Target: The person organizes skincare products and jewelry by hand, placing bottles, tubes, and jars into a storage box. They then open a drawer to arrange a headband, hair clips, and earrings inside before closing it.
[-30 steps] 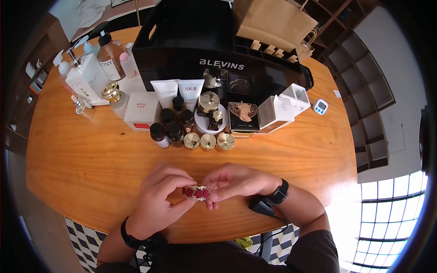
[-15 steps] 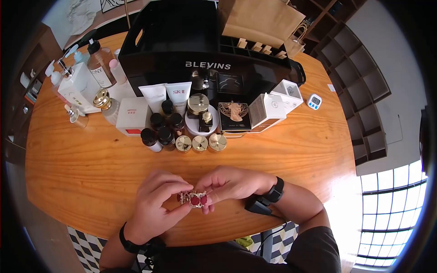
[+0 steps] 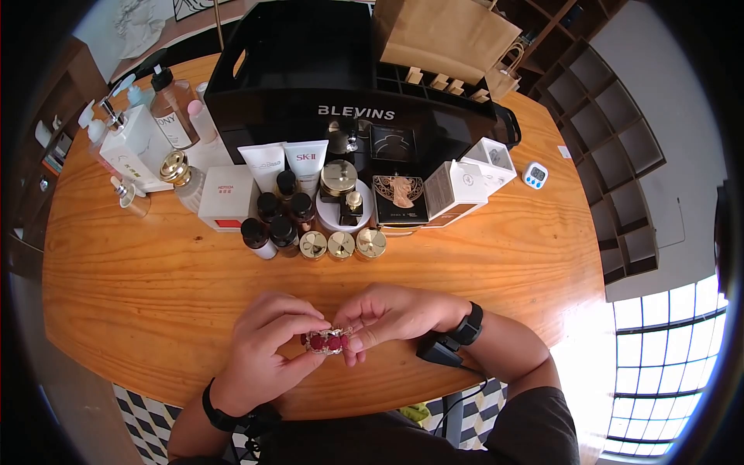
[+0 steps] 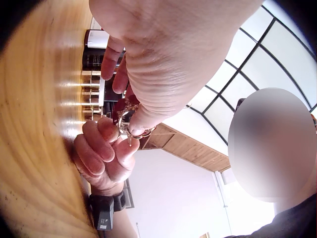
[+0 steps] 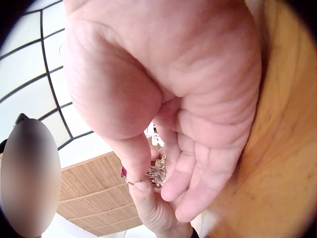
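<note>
A bracelet (image 3: pixel 325 342) with large red stones in a pale metal setting is held between both hands above the table's near side. My left hand (image 3: pixel 267 341) pinches its left end between thumb and index finger. At the other end, the thumb and fingers of my right hand (image 3: pixel 399 316) grip it. The left wrist view shows the bracelet (image 4: pixel 124 118) as a curved loop, with the left thumb pressed at its inside. From the right wrist, openwork metal of the bracelet (image 5: pixel 158 172) shows between the fingertips, and most red stones are hidden.
Beyond the hands, gold-lidded jars (image 3: pixel 341 244) and dark-capped bottles (image 3: pixel 283 232) stand before a large black case (image 3: pixel 294 116). Pump bottles (image 3: pixel 139 147) are at the left. White boxes (image 3: pixel 457 190) and a small timer (image 3: pixel 535 175) stand to the right. Both wrists wear black straps.
The bracelet has turned in the fingers; half a second ago its links stood at an angle, and now the red stones show in a row. Since the first frame the view has shifted slightly.
</note>
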The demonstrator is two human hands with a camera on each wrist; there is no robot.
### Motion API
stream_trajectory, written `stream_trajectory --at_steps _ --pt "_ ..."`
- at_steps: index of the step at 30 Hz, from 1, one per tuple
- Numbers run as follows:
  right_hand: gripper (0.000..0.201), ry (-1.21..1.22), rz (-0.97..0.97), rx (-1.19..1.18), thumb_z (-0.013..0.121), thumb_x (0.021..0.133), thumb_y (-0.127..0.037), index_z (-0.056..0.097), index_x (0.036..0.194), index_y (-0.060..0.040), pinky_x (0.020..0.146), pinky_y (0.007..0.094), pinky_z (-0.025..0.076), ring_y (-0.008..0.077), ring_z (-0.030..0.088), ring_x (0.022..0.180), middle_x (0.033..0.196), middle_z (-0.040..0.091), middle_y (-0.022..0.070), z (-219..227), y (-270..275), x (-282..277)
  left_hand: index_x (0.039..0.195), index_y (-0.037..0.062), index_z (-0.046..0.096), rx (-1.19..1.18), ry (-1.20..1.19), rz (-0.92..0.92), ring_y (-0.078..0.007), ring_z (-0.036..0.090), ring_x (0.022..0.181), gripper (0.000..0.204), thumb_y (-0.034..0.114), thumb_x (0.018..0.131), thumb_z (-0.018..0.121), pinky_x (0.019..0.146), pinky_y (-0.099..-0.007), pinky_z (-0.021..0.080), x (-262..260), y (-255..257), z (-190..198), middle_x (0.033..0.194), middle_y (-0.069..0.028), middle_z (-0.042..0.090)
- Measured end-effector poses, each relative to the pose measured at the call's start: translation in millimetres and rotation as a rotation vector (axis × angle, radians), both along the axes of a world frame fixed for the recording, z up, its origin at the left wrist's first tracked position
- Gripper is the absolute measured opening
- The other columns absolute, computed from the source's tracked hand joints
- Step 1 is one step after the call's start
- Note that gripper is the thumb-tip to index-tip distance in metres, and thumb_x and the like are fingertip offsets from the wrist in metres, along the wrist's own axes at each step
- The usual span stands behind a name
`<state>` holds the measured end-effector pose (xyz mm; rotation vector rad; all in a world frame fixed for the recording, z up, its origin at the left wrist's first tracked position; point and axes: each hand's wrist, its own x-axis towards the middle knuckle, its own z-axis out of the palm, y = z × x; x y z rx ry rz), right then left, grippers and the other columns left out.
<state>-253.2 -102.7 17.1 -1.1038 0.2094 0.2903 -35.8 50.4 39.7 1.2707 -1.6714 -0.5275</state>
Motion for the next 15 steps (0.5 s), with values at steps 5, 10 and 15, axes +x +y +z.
stream_trajectory --at_steps 5,10,15 --pt "0.035 0.007 0.004 0.012 0.070 0.107 -0.025 0.066 0.127 0.0034 0.093 0.0276 0.055 0.0130 0.072 0.102 0.109 0.077 0.0079 2.5 -0.6 -0.5 0.100 0.0066 0.075 -0.011 -0.011 -0.009 -0.0255 0.068 0.094 0.034 0.002 0.070 0.089 0.076 -0.0352 0.056 -0.3 -0.2 -0.5 0.106 -0.0082 0.072" --pt "0.035 0.011 -0.034 0.013 0.070 0.106 -0.033 0.069 0.113 0.0011 0.088 0.0277 0.056 0.0143 0.072 0.098 0.100 0.073 0.0057 11.1 1.2 0.3 0.101 0.0053 0.074 -0.016 -0.022 -0.013 -0.0265 0.068 0.093 0.034 0.002 0.070 0.090 0.076 -0.0356 0.055 0.1 -1.6 1.8 0.104 -0.0099 0.072" --pt "0.037 -0.014 -0.078 0.078 0.071 0.105 -0.036 0.069 0.114 0.0002 0.089 0.0285 0.055 0.0168 0.073 0.098 0.102 0.073 0.0057 7.0 0.6 0.2 0.106 0.0046 0.074 0.025 -0.003 0.021 -0.0285 0.068 0.092 0.037 0.004 0.073 0.090 0.078 -0.0376 0.055 -4.5 -0.9 7.5 0.103 -0.0113 0.072"
